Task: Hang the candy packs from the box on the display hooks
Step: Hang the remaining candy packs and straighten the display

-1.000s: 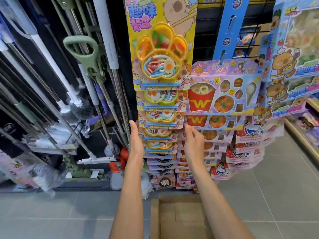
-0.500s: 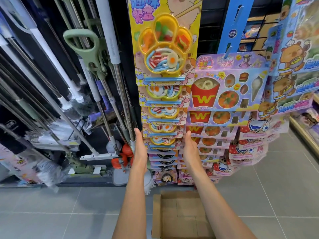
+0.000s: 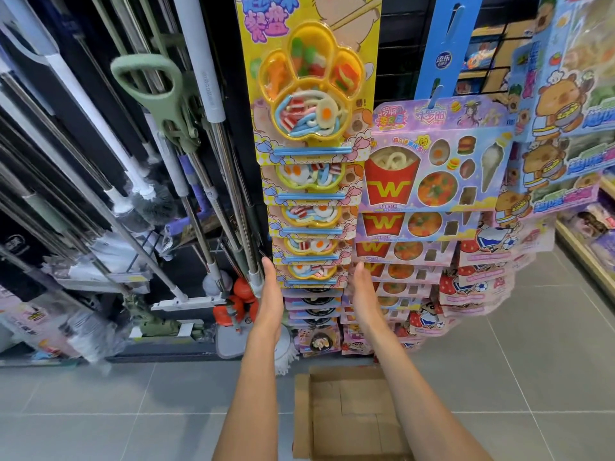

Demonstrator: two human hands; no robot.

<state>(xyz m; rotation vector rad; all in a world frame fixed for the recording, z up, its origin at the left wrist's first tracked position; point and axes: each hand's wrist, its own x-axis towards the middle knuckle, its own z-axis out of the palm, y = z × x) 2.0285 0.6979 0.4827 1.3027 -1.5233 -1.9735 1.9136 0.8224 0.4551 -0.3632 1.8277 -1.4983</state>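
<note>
Fingers of both hands are straight and hold nothing: the left hand (image 3: 273, 294) and the right hand (image 3: 362, 294) reach up at the centre of the frame, palms facing each other, on either side of the lowest yellow candy pack (image 3: 311, 272) in its column. Whether either hand touches the pack's edges cannot be told. Both bare forearms rise from the bottom edge of the frame.

Nearest the camera, at bottom centre between the forearms, an open cardboard box (image 3: 346, 414) stands on the grey tiled floor (image 3: 100, 410), with only its bare bottom showing.

Farther off, the yellow paw-tray candy packs (image 3: 312, 94) hang one below another in a column running from the top centre down to the hands. Just right of that column hangs a row of pink candy packs (image 3: 432, 161) printed with a red fries carton, and more packs (image 3: 565, 128) with a bear figure fill the right of the frame. In the left half, mops and brooms (image 3: 149, 111) with long handles hang against a dark wall.
</note>
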